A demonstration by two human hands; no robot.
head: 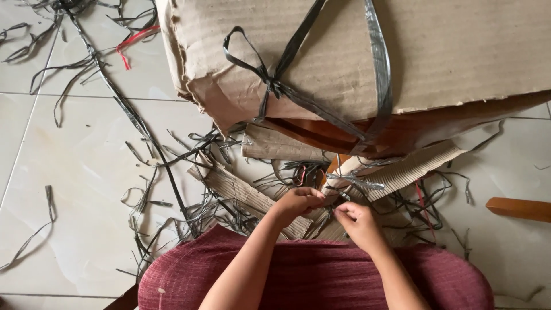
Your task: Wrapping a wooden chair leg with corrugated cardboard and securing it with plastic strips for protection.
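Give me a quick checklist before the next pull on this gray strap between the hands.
1. Left hand pinching the gray strap: ok.
2. Right hand gripping the strap: cannot tell, fingers curled over it.
3. Strap free of the loose strap scraps on the floor: not ok, tangled among them.
4. Cardboard-wrapped bundle tied by its own strap: ok.
5. Corrugated cardboard strip flat under the strap: ok.
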